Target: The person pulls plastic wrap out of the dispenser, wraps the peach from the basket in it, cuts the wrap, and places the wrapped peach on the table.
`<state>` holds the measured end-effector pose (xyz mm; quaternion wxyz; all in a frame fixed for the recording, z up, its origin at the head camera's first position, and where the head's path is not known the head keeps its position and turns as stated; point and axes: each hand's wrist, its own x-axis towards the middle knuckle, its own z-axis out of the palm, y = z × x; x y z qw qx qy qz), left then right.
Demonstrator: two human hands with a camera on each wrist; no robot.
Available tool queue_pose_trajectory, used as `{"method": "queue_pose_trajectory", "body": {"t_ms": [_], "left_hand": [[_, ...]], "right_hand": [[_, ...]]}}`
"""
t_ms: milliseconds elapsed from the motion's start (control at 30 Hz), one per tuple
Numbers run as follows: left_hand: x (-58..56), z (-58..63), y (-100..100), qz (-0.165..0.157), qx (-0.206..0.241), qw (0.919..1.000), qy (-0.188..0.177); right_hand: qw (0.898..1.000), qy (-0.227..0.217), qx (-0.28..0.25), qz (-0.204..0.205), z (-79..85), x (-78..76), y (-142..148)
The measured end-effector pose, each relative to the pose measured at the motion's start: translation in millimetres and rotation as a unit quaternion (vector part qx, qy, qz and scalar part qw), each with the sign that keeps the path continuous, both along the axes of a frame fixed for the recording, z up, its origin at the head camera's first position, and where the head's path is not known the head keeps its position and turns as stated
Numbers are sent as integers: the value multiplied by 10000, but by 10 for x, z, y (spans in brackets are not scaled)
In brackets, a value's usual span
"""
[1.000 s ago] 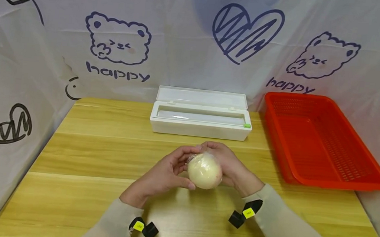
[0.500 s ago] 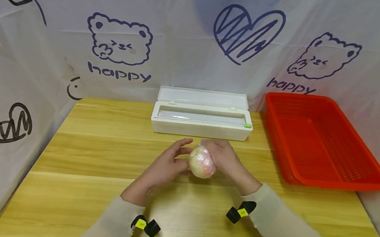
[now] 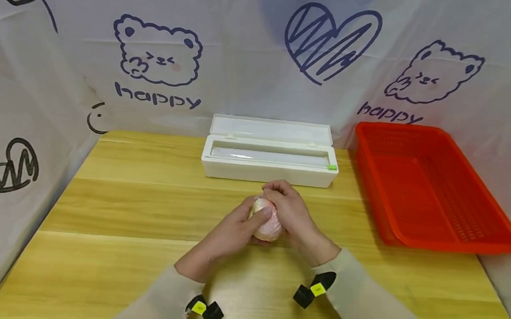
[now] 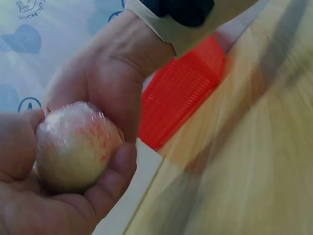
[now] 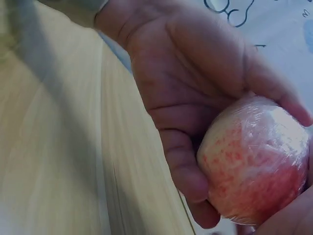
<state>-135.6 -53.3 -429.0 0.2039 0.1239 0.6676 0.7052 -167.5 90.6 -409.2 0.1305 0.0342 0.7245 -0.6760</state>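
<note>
A peach (image 3: pixel 268 228), cream with red speckles and wrapped in clear cling film, is held between both hands above the table. My left hand (image 3: pixel 234 228) grips it from the left, thumb across its near side; in the right wrist view the left hand's fingers (image 5: pixel 183 169) curl round it. My right hand (image 3: pixel 293 215) is at its right and far side with bent fingers, thumb near the top. In the left wrist view the right hand (image 4: pixel 105 78) is behind the peach (image 4: pixel 76 152), its fingertips hidden. The film shows creases and shiny spots.
Behind the hands stands a white cling film dispenser (image 3: pixel 269 173), lid raised, a roll (image 3: pixel 269 156) inside and a green slider (image 3: pixel 332 167) at its right end. A red plastic basket (image 3: pixel 379 209) stands at the right on the wooden table (image 3: pixel 121 209). Printed white sheeting (image 3: pixel 246 43) encloses the back and sides.
The peach has been turned, its pink side now facing up. My left thumb has moved onto its near side. My right hand has shifted slightly left with it.
</note>
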Motion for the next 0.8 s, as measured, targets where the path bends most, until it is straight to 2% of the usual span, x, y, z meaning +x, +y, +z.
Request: {"method": "queue_pose_trajectory", "body": {"t_ms": [100,167,233,267,367,433,533,633,700,800], "left_hand": [[-11,14,22,181,-291,9986,393],[-29,21,43,449,-397,9964,602],[-46,24,63,706,-315,9950,633],[-52,33,73,833,-234,9945,596],[-72,46,91,1105,220,9935,176],[-88,50,100,1234,536,9908,-168],[-109,58,110,1606,550,9845,-446],[-118,75,114,2004,281,9768,-706],[-120,91,119,2244,14,9723,-646],[-123,92,124,2495,-334,9673,-302]], "right_hand": [[10000,74,21,-41,30,7,-12],[9997,215,-91,-106,56,13,-36],[9992,218,-318,-142,79,12,-52],[9984,166,-523,-134,88,7,-51],[9926,5,-1211,-77,85,-14,-8],[9916,241,-1273,41,78,-5,18],[9936,1025,-440,177,49,48,2],[9874,1515,455,-67,3,105,-77],[9842,1618,617,-376,-34,127,-133],[9756,1903,798,-751,-66,144,-195]]}}
